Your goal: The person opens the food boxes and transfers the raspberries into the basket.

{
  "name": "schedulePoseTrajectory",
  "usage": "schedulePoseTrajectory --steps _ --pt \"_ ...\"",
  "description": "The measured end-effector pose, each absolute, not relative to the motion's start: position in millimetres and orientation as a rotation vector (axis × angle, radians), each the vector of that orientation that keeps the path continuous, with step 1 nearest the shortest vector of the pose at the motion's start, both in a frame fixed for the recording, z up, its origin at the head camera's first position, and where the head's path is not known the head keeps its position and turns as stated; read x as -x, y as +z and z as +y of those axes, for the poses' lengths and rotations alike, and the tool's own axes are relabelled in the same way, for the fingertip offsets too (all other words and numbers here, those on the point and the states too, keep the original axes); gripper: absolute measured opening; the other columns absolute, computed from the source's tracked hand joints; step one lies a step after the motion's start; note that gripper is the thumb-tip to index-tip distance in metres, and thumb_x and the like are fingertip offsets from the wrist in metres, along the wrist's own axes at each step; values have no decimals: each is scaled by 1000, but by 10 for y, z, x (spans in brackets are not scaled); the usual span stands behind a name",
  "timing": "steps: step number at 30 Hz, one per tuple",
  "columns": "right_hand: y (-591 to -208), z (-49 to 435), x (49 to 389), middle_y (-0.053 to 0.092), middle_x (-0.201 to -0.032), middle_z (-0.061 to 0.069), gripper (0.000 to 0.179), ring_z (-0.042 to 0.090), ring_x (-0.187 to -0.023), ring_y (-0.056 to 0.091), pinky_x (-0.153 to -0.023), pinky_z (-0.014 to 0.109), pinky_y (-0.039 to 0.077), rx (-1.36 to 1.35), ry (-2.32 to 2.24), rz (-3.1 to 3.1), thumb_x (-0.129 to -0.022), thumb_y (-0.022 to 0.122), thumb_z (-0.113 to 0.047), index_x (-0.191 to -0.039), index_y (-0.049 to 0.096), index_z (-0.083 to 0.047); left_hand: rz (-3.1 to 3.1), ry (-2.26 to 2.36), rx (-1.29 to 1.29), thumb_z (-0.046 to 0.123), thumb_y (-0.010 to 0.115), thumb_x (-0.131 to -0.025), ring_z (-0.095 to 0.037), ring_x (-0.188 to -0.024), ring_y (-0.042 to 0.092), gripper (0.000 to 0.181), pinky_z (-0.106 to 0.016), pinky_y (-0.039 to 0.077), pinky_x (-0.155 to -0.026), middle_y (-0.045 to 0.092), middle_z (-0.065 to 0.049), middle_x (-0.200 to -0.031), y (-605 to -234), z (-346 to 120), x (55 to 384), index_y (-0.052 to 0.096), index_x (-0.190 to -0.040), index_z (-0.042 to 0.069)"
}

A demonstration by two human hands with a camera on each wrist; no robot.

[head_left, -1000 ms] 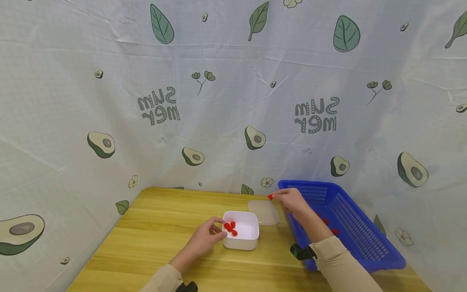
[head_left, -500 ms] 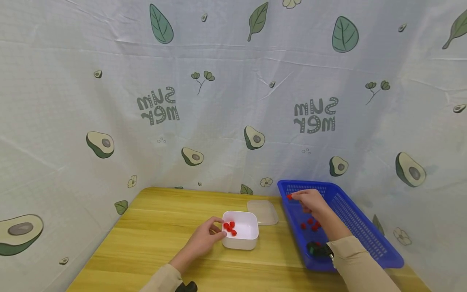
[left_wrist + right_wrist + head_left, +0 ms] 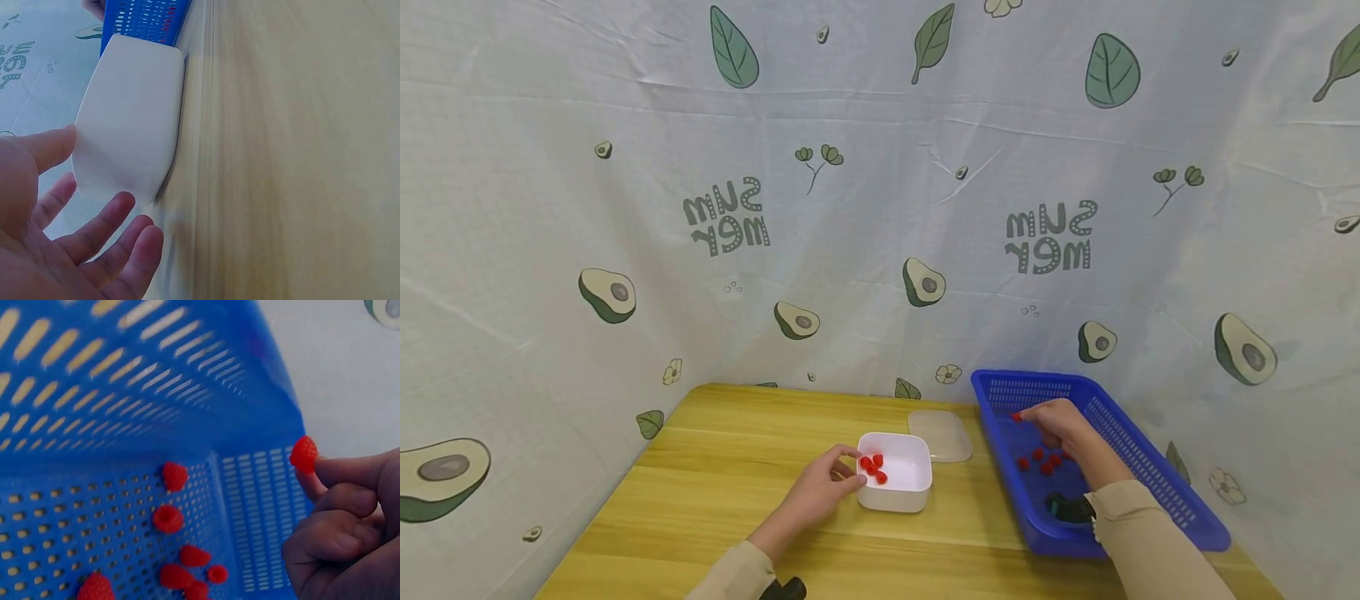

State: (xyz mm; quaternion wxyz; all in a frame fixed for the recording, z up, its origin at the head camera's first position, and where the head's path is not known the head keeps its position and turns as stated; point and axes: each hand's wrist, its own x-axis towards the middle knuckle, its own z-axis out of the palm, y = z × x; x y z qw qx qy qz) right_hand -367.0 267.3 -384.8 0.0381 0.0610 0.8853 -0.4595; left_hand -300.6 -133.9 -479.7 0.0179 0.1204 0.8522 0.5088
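My left hand (image 3: 820,490) holds the left side of a small white plastic box (image 3: 895,500), with thumb and index fingertip at its rim. Several red raspberries (image 3: 874,468) lie inside it, toward its left side. In the left wrist view the box (image 3: 128,112) shows its outer wall, and the other fingers (image 3: 112,219) spread loosely below it. My right hand (image 3: 1060,425) is over the far part of the blue basket (image 3: 1026,525). Between thumb and index finger it pinches one raspberry (image 3: 304,454); its remaining fingers are curled in. Several more raspberries (image 3: 168,519) lie on the basket floor.
A translucent flat lid (image 3: 942,436) lies on the wooden table (image 3: 737,450) behind the white box, left of the basket. A patterned curtain (image 3: 865,208) hangs along the table's back and sides. The basket has raised slotted walls.
My right hand has moved right from above the lid, then down into the basket, still pinching the raspberry. The left hand and the white box have stayed in place.
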Motion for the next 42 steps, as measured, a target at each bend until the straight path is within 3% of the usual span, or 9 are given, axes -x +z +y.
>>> schedulePoseTrajectory --steps 5,9,20,22,24,26,28,30,42 --pt "-3931 2776 3676 32 -49 -6 47 10 -45 32 -48 28 30 -232 -1331 2711 -96 62 -15 -57 36 -17 2632 1583 -360 33 71 -95 -19 -95 60 39 -38 52 -77 67 -1 -106 -4797 -1335 3011 60 -130 19" --pt "-3960 2853 3694 32 -51 -6 41 9 -45 31 -47 27 30 -229 -1322 2684 -96 62 -13 -60 42 -15 2635 1591 -365 33 72 -94 -20 -93 59 41 -37 50 -76 66 -2 -104 -4804 -1334 3019 60 -129 16" --pt "-3919 2854 3677 30 -52 -7 47 9 -45 29 -47 27 29 -166 -1321 2682 -95 64 -19 -58 35 -20 2639 1599 -375 32 73 -92 -20 -93 59 42 -37 51 -77 66 -2 -102 -4816 -1345 3026 60 -128 14" --pt "-3891 2802 3653 30 -51 -7 43 9 -45 29 -46 27 28 -130 -1320 2690 -95 64 -20 -59 41 -16 2638 1597 -374 32 73 -92 -20 -93 59 42 -37 51 -77 67 -3 -102 -4819 -1343 3025 60 -128 14" --pt "-3862 2737 3627 30 -49 -7 32 9 -44 29 -46 27 28 -83 -1326 2702 -95 64 -20 -67 58 -6 2638 1596 -369 32 73 -92 -20 -93 59 42 -37 51 -77 67 -2 -102 -4820 -1339 3024 60 -128 15" --pt "-3834 2668 3606 32 -48 -7 29 8 -43 29 -45 27 30 -32 -1316 2720 -96 64 -21 -89 68 8 2638 1595 -367 33 73 -92 -20 -93 59 42 -37 51 -77 66 -2 -103 -4821 -1335 3026 60 -128 15" --pt "-3809 2596 3599 32 -49 -7 38 7 -42 29 -45 27 31 10 -1321 2725 -96 65 -21 -114 67 13 2642 1593 -367 34 73 -92 -20 -93 59 43 -37 50 -76 66 -2 -103 -4820 -1336 3027 60 -129 15" --pt "-3786 2517 3602 33 -50 -7 43 7 -42 29 -45 27 31 15 -1321 2723 -96 66 -22 -121 64 13 2643 1592 -368 34 73 -92 -20 -92 59 43 -37 50 -76 66 -2 -103 -4818 -1338 3027 60 -129 15" --pt "-3716 2020 3573 30 -54 -7 23 8 -48 24 -46 25 25 142 -1478 2546 -97 64 -17 -105 70 4 2650 1589 -360 32 73 -93 -20 -93 60 41 -37 50 -76 67 -3 -103 -4813 -1335 3025 61 -128 15"
